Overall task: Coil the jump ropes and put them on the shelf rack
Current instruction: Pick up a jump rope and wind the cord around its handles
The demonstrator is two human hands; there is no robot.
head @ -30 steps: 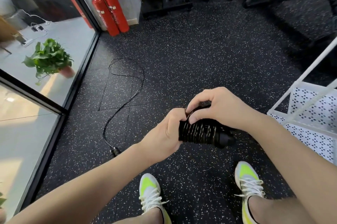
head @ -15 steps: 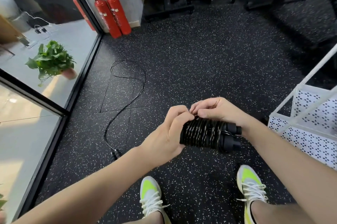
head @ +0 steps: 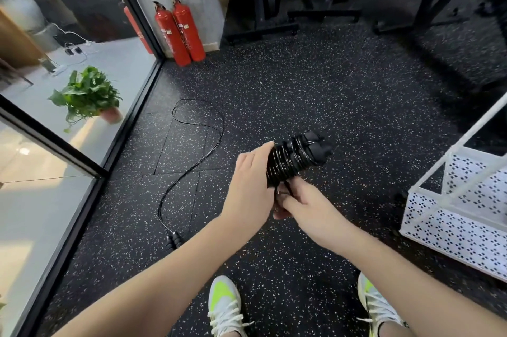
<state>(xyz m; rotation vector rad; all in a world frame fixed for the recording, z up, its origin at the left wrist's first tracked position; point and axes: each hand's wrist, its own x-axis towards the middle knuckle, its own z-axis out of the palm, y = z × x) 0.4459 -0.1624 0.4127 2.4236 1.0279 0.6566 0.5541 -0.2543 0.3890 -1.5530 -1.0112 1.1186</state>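
A black jump rope wound tightly round its two handles (head: 295, 157) tilts up to the right in front of me. My left hand (head: 251, 185) grips the bundle's lower end. Just below it, my right hand (head: 303, 206) pinches the loose end of the cord. A second black jump rope (head: 204, 155) lies uncoiled on the speckled floor to the left, its handles (head: 173, 240) near my left arm. The white perforated shelf rack (head: 455, 216) stands at the right edge.
Two red fire extinguishers (head: 179, 32) stand by the wall at the back. A glass wall with a black frame (head: 90, 169) runs along the left, a potted plant (head: 87, 95) behind it. Gym equipment bases (head: 274, 29) line the far side. My shoes (head: 223, 303) are below.
The wound bundle has tilted from lying level to pointing up and right. My right hand has moved from on top of the bundle to below it, at the cord's end.
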